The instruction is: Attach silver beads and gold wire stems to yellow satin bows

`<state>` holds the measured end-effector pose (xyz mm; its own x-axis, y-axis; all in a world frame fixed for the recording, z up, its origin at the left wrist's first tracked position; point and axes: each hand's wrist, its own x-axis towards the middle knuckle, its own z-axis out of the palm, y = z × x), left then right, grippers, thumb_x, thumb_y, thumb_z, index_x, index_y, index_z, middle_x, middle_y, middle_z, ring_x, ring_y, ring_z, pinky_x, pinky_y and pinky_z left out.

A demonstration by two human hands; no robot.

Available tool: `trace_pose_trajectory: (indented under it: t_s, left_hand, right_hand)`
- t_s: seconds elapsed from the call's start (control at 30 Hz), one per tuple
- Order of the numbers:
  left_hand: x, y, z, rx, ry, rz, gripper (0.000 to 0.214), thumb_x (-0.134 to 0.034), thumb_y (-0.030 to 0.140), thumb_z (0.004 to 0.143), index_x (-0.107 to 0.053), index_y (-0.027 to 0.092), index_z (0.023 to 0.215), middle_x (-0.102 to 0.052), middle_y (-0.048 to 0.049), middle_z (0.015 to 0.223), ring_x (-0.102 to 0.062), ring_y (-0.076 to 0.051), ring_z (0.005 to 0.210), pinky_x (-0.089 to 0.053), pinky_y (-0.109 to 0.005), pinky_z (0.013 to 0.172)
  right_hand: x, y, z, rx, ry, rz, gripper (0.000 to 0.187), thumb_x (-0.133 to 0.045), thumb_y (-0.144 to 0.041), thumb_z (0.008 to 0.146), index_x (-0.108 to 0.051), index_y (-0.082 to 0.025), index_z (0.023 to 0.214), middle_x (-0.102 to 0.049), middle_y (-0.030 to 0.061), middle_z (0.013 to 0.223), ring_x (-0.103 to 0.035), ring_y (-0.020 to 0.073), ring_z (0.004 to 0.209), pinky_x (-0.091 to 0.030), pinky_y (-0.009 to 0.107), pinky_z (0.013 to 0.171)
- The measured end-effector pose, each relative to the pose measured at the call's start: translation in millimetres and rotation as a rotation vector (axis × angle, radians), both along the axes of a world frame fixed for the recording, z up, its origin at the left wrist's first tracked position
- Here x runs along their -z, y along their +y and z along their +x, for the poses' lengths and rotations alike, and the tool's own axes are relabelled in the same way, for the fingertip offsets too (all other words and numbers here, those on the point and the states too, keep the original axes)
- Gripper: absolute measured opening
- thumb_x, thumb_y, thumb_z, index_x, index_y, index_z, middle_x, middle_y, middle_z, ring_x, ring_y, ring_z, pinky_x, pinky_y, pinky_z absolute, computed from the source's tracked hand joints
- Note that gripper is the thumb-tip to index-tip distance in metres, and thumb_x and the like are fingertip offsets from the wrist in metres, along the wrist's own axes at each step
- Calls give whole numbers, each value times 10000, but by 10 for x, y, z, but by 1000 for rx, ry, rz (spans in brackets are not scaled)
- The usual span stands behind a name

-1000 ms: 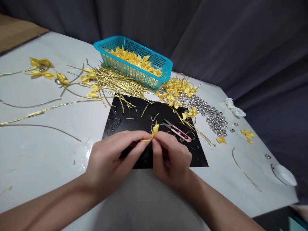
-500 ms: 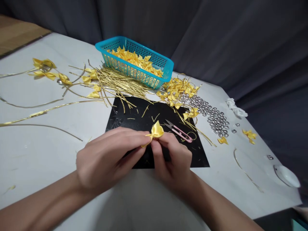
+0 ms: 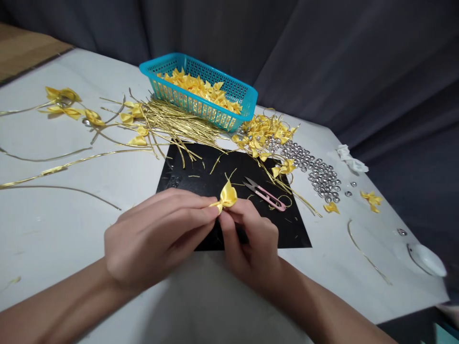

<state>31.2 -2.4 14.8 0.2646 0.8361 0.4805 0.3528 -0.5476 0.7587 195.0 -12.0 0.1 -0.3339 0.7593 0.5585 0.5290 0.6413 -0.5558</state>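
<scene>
The yellow bow [image 3: 228,195] is turned broader than before; left hand [image 3: 158,234] and right hand [image 3: 253,234] pinch it over the black mat [image 3: 292,234], inside its near edge.

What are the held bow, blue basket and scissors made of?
Held bow: probably yellow satin ribbon, from its soft sheen.
Blue basket: likely molded plastic, glossy, regularly perforated.
Scissors: thin gray blades suggest metal; smooth pink handle, painted metal or plastic.

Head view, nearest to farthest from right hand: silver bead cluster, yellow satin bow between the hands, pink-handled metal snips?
1. Yellow satin bow: touching the right hand.
2. Pink-handled metal snips: beyond, on black mat.
3. Silver bead cluster: farther right, on white table.
</scene>
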Motion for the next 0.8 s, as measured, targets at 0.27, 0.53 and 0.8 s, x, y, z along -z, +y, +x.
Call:
trace_pose_trajectory:
  t_s: [0.27,0.53,0.8]
  left_hand:
    - [12,-65,70,-88,-46,99,202,-647,116,712,-694,305,766,-747,51,734,-690,-138,658,-552,-228,628]
    - [72,57,163,-226,-309,-635,70,-710,286,709,-728,226,740,-743,26,717,-678,-127,654,-516,-165,576]
    - [99,211,136,-162,-462,-943,102,-716,254,710,-713,163,757,-719,14,677,-644,-76,647,-472,-100,590]
  right_hand:
    - [8,-9,-43,-24,90,5,264,-446,-39,845,-526,-188,1048,-667,9,872,-633,67,685,-500,154,654]
    - [33,106,70,192,-230,137,157,-449,-104,838,-599,-146,859,-683,36,810,-637,104,692,-461,191,616]
    - [-2,86,73,181,-392,57,174,-423,-96,799,-563,-152,712,-662,22,728,-605,103,610,-402,206,543]
